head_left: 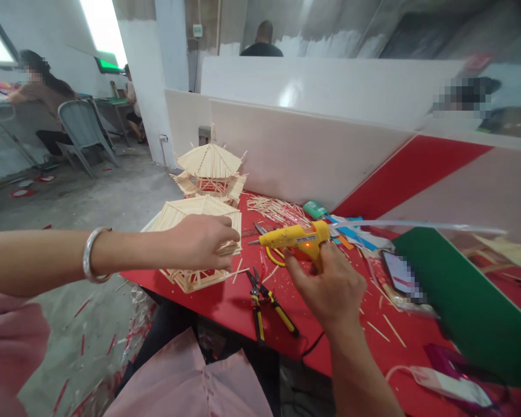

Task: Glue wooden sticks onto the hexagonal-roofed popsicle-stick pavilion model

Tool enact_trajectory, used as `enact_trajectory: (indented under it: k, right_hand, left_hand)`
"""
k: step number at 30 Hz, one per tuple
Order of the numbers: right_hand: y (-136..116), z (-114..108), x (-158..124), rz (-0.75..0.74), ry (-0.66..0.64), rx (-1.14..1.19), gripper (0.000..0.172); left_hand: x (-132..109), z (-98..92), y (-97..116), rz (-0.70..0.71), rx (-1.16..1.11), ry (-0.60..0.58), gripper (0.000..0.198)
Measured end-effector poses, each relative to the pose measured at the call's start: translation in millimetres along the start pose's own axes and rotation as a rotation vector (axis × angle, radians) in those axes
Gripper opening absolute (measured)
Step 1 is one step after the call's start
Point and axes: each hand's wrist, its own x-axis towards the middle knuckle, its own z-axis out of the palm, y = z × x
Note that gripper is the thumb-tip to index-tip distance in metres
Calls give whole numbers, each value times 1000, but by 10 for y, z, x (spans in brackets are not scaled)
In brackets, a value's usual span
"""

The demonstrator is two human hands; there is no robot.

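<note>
Lt. source, main: two panes (103, 32), far upper L from where I'm standing, burning out to white. Gen. level: mod., soft, greyish. Glare: 1 hot spot sitting on white board (347, 95); bracelet (88, 255) glinting. Small lt.: orange lamp (307, 245) glowing on glue gun (282, 237). Shadow: pooling dark under red table (219, 301). Blur: rear wall (351, 29) smearing, esp. upper R. Distortion: wide-angle, edges stretching. Pixel blocks: covering pt. of phone (397, 269).
</note>
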Motion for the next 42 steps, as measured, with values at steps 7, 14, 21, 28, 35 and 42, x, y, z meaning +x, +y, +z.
enact_trajectory:
  k: [7, 14, 21, 28, 35, 42]
  right_hand:
    - [-14, 31, -49, 51, -48, 49, 33]
    - [-2, 89, -115, 67, -52, 116, 32]
    - [17, 62, -146, 39, -21, 160, 31]
    - [73, 55, -195, 48, -50, 124, 33]
    - [12, 23, -125, 44, -47, 130, 36]
    - [-89, 22, -100, 54, -93, 175, 36]
  left_hand:
    - [-133, 292, 81, 115, 312, 156, 11]
    - [-149, 328, 117, 175, 451, 202, 11]
    - [-123, 351, 195, 154, 479, 182, 13]
    - [-135, 50, 125, -14, 98, 122, 30]
    - [-76, -248, -283, -201, -394, -224, 9]
    - [-87, -137, -250, -184, -448, -253, 9]
